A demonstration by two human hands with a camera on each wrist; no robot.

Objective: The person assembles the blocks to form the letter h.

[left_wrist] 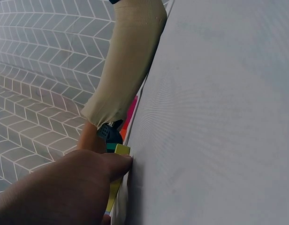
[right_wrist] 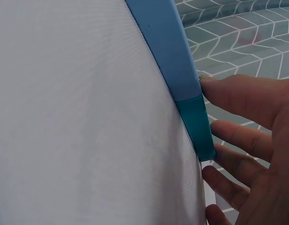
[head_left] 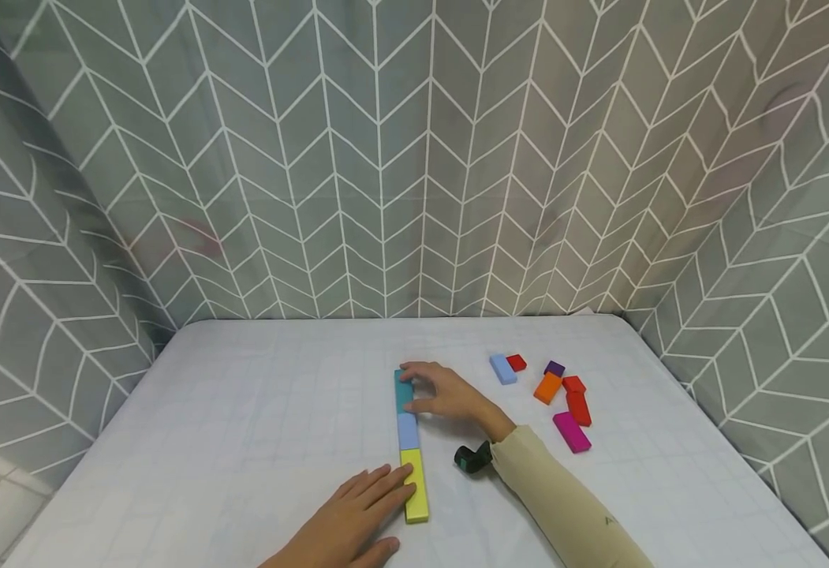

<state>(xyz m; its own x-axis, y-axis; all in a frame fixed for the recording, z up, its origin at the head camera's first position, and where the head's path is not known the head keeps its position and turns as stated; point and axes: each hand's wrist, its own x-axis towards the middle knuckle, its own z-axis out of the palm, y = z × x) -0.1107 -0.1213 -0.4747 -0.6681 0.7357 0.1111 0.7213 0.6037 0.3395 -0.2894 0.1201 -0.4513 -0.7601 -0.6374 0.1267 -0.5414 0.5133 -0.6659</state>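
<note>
Teal blk point(head_left: 403, 393), blue blk point(head_left: 408, 431) and yellow blk point(head_left: 420, 495) lie end to end on table point(head_left: 279, 410). They could prob. go out of line, or a gap could open, if one hand pushes unevenly. R hand point(head_left: 446, 392) arches over teal blk, approx. half open, fingertips touching, w/o visible firm grip. L hand point(head_left: 353, 517) has fingers almost straight on yellow blk, gripping nothing.

A white table point(head_left: 265, 410) across the lower frame bears a teal-blue-yellow block row point(head_left: 408, 432) below centre and seven loose blocks point(head_left: 548, 387) lower right.
</note>
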